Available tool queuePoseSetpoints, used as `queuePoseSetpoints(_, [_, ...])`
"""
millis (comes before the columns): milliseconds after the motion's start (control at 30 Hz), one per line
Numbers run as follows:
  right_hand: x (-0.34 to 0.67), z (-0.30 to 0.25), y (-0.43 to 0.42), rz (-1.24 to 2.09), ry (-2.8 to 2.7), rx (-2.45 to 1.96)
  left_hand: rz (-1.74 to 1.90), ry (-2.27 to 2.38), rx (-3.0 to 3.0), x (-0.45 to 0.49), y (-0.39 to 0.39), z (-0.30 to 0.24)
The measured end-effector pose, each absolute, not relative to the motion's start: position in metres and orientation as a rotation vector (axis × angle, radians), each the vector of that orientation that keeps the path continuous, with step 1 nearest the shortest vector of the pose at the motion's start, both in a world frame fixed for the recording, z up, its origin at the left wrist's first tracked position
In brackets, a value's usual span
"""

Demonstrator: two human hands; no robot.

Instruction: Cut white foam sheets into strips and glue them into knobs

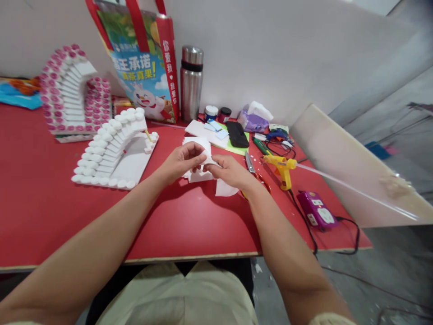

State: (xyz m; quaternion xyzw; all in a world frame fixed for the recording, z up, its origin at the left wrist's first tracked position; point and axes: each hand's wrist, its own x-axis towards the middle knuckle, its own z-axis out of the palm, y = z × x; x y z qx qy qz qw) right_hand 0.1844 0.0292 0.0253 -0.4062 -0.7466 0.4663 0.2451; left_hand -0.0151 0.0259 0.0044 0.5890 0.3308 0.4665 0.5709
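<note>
Between my left hand (189, 158) and my right hand (227, 170) is a small white piece of paper (210, 159), pinched by the fingertips of both. The fingers hide part of it, so its full shape does not show. Just under the hands lies a stack of white paper sheets (200, 177) on the red table. A loose white sheet (226, 188) pokes out below my right wrist. To the left stands a white curved staircase model (111, 151) edged with white discs. Scissors (250, 163) with orange handles lie partly behind my right forearm.
On the right are a yellow glue gun (282, 168) with a long glue stick (355, 192) and a purple power strip (316, 210). A steel thermos (191, 83), a shopping bag (145, 67) and a pink-and-white model (72, 97) stand along the wall. A black pouch (237, 134) lies beyond the hands.
</note>
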Motion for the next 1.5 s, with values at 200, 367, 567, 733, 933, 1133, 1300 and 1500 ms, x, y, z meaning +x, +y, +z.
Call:
queuePoseSetpoints(200, [0.184, 0.025, 0.028, 1.191, -2.045, -1.174, 1.196, 0.837, 1.354, -0.016, 0.03, 0.002])
queuePoseSetpoints(367, [0.181, 0.023, 0.028, 1.13, -2.036, -1.188, 1.217, 0.803, 1.353, -0.014, 0.031, -0.004])
queuePoseSetpoints(567, [0.177, 0.022, 0.027, 1.105, -2.046, -1.163, 1.243, 0.823, 1.358, -0.014, 0.035, -0.009])
queuePoseSetpoints(733, [0.175, 0.021, 0.027, 1.06, -2.07, -1.192, 1.283, 0.883, 1.36, -0.014, 0.037, -0.011])
queuePoseSetpoints(933, [0.174, 0.022, 0.025, 1.125, -2.048, -1.211, 1.343, 0.857, 1.405, -0.016, 0.041, -0.02])
queuePoseSetpoints(1133, [0.176, 0.023, 0.024, 1.212, -2.044, -1.194, 1.365, 0.884, 1.305, -0.015, 0.04, -0.015])
queuePoseSetpoints(1300, [0.177, 0.021, 0.025, 1.25, -2.039, -1.166, 1.218, 0.891, 1.361, -0.015, 0.03, -0.003])
queuePoseSetpoints(1500, [0.177, 0.018, 0.027, 1.31, -2.062, -1.063, 1.012, 0.892, 1.528, -0.01, 0.023, -0.005])
